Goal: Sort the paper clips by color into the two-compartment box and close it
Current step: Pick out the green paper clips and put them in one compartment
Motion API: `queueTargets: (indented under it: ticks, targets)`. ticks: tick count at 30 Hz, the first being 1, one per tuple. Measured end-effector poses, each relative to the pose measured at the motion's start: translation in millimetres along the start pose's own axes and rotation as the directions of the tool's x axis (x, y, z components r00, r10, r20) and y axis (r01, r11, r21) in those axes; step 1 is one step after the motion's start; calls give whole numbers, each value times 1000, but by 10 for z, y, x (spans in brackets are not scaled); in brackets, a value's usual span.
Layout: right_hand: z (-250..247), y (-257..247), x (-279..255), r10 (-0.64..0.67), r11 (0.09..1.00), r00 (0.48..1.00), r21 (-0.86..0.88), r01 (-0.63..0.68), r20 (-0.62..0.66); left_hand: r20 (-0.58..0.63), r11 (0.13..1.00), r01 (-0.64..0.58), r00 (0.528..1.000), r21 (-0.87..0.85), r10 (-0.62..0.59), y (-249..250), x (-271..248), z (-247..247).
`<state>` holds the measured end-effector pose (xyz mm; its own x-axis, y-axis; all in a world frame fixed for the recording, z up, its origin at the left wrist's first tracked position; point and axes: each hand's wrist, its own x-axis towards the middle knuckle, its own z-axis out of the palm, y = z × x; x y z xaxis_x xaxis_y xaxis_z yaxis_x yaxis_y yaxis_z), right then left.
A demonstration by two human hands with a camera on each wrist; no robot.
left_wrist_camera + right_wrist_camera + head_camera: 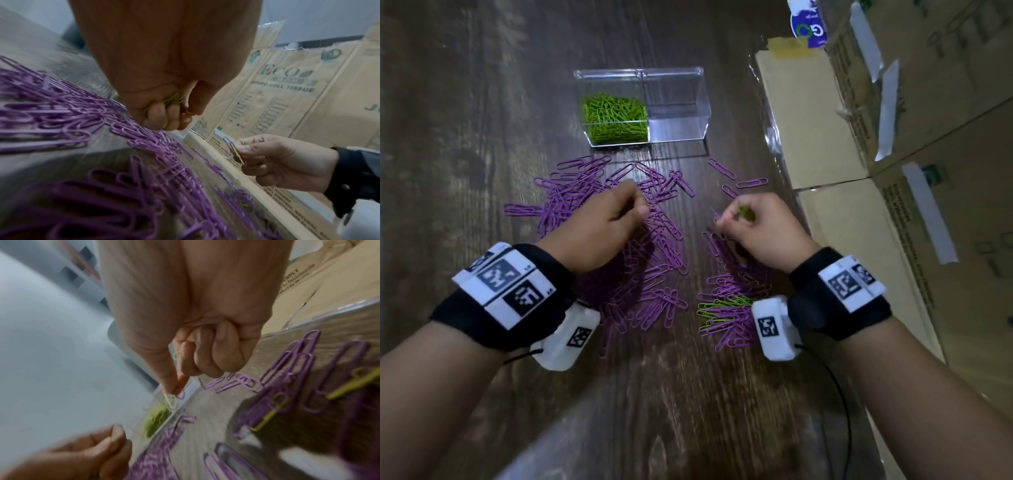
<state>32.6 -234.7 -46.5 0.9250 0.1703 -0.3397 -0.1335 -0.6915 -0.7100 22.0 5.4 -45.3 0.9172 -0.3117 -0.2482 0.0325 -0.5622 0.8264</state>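
A clear two-compartment box (690, 102) stands at the back of the table with its lid raised. Its left half holds green clips (616, 118); the right half is bare. Purple clips (654, 253) lie spread over the table in front of it, with a few green clips (726, 305) mixed in at the near right. My left hand (631, 209) is curled over the purple pile and grips a bunch of green clips (174, 99). My right hand (736, 217) pinches a green clip (171, 400) between thumb and forefinger, and a purple clip's end shows beside it.
Cardboard boxes (914, 144) line the right side of the wooden table (482, 120), with a flat cardboard sheet (808, 120) beside the clear box. A blue and white label (808, 24) lies at the back right.
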Motion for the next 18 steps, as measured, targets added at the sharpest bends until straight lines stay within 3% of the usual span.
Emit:
queueTargets:
  ticks: [3,8,14,18]
  targets:
    - [-145,-116,77,-45,977,999,211,44,-2,-9,990,32,999,-137,-33,39,65,-4]
    - [-291,-122,114,-36,960,997,278,17,65,103,908,101,993,-407,-64,181,221,134]
    - [-228,-133,55,30,926,997,374,-52,64,179,890,199,975,-410,-135,426,376,382]
    - [-161,-159,59,79,895,996,442,-55,-35,134,954,131,986,-269,-98,476,393,509]
